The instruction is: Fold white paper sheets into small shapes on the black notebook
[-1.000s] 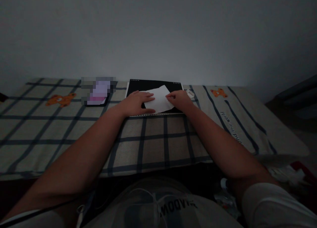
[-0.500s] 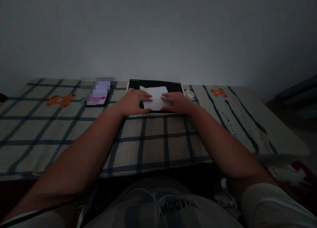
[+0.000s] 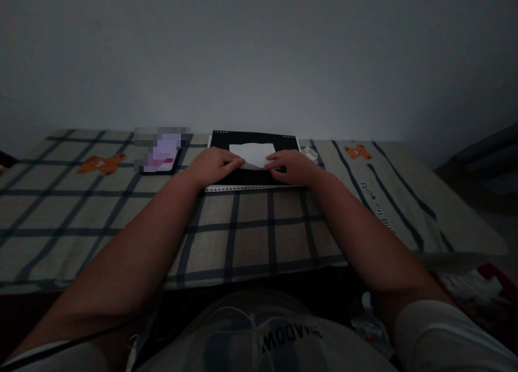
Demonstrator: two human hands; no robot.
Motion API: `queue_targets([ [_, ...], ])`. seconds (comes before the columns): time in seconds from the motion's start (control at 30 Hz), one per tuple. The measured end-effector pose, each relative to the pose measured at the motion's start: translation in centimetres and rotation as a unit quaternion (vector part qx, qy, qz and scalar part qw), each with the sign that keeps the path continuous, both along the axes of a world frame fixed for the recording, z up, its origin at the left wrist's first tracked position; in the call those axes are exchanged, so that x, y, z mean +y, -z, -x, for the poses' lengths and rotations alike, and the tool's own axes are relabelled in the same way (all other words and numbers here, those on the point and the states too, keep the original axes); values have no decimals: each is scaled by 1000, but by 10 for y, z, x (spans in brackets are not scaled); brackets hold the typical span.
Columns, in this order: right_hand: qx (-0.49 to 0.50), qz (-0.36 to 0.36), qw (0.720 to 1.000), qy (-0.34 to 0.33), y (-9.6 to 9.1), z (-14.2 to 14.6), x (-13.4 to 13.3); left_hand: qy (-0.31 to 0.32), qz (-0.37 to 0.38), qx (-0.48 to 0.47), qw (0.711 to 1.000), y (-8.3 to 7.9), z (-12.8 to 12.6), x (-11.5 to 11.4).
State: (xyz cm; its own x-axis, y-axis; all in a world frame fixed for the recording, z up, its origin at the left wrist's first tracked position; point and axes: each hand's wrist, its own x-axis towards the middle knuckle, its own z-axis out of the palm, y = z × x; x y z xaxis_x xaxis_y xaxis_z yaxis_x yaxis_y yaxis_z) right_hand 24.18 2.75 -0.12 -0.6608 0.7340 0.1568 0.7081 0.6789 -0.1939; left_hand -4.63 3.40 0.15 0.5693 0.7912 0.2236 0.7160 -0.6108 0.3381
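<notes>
A white sheet of paper (image 3: 253, 153) lies over a black-covered notebook (image 3: 251, 177) with a row of punched holes along its near edge. At the paper's left near corner, my left hand (image 3: 212, 165) pinches the edge between thumb and fingers. My right hand (image 3: 295, 166) is at the right near corner, its fingers closed around the paper's edge. The near edge of the sheet is lifted slightly and curved. Both wrists come in over the front of the notebook.
A phone (image 3: 162, 153) with a lit screen, partly pixelated, lies left of the notebook. Small whitish scraps (image 3: 309, 153) sit just right of it. A checked tablecloth (image 3: 251, 237) with orange bear prints covers the table, which stands against a grey wall (image 3: 259, 59).
My hands have gone from lying spread over the paper to pinching its near corners. The near edge has come up and away from me, baring more black cover.
</notes>
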Motion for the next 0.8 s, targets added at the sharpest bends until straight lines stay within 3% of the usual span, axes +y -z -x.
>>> queue_targets([
  [0.3, 41, 16, 999, 27, 0, 1, 1, 30, 21, -24, 999, 5, 5, 7],
  [0.5, 4, 9, 997, 76, -9, 1, 0, -55, 52, -12, 997, 1, 6, 6],
  [0.8, 169, 38, 979, 109, 3, 7, 6, -128, 13, -28, 991, 6, -2, 8],
])
